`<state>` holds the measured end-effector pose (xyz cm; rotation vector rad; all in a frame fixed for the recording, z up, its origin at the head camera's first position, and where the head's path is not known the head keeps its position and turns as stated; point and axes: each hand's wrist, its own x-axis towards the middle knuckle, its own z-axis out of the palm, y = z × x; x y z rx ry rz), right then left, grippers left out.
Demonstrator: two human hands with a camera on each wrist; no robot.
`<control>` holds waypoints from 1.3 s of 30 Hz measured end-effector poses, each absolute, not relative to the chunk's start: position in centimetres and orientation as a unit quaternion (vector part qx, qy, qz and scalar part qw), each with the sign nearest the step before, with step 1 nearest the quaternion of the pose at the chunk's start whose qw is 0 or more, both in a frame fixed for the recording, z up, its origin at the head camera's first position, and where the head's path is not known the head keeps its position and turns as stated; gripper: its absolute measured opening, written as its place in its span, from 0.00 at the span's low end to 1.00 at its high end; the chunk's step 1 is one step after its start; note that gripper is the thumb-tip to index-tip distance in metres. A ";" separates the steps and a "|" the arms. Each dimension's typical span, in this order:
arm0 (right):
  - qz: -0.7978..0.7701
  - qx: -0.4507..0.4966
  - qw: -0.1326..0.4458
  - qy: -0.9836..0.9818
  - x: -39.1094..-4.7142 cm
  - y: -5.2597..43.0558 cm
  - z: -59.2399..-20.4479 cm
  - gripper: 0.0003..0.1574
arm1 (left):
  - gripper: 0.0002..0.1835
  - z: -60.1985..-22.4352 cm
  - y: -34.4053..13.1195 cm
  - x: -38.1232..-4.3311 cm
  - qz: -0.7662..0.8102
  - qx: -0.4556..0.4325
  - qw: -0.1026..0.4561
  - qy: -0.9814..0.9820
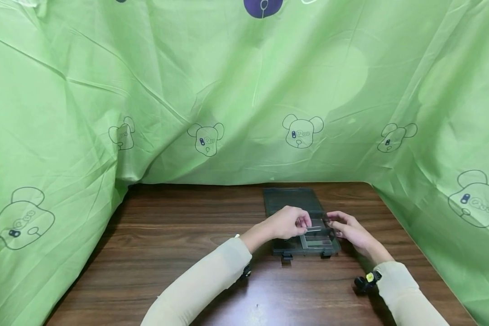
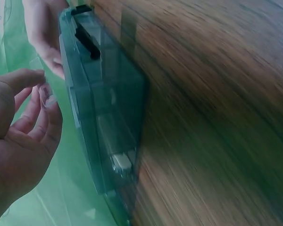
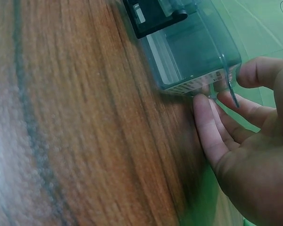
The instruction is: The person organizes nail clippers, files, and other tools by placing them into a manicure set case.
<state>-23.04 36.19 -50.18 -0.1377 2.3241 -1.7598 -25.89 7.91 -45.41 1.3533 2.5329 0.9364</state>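
A dark see-through plastic box (image 1: 280, 247) lies on the table, its lid (image 1: 291, 198) folded back flat behind it. My left hand (image 1: 287, 222) is over the box and pinches a small clear plastic piece (image 2: 48, 95) between thumb and fingertips. At the right end of the box, my right hand (image 1: 352, 232) holds its side; in the right wrist view the thumb is near the rim and the fingers touch the end wall, around a thin clear flap (image 3: 232, 92). A small white item (image 2: 122, 161) shows through the box wall in the left wrist view.
The box stands on a brown wood-grain table (image 1: 179, 235), with two black latches, one of them a front latch (image 1: 287, 256), toward me. A green curtain (image 1: 244, 149) with bear prints closes off the back and both sides.
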 end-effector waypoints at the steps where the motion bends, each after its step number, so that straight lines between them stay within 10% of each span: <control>1: -0.599 -0.049 0.111 0.791 -23.1 36.2 -50.2 0.30 | 0.04 -45.4 8.2 -25.9 0.308 0.449 0.061 0.837; 24: -0.577 -0.065 0.092 0.809 -23.1 36.5 -50.4 0.29 | 0.04 -46.9 13.1 -24.7 0.274 0.428 0.048 0.860; 39: -0.603 -0.048 0.104 0.789 -22.9 36.1 -50.1 0.28 | 0.09 -45.0 7.7 -26.0 0.313 0.432 0.038 0.845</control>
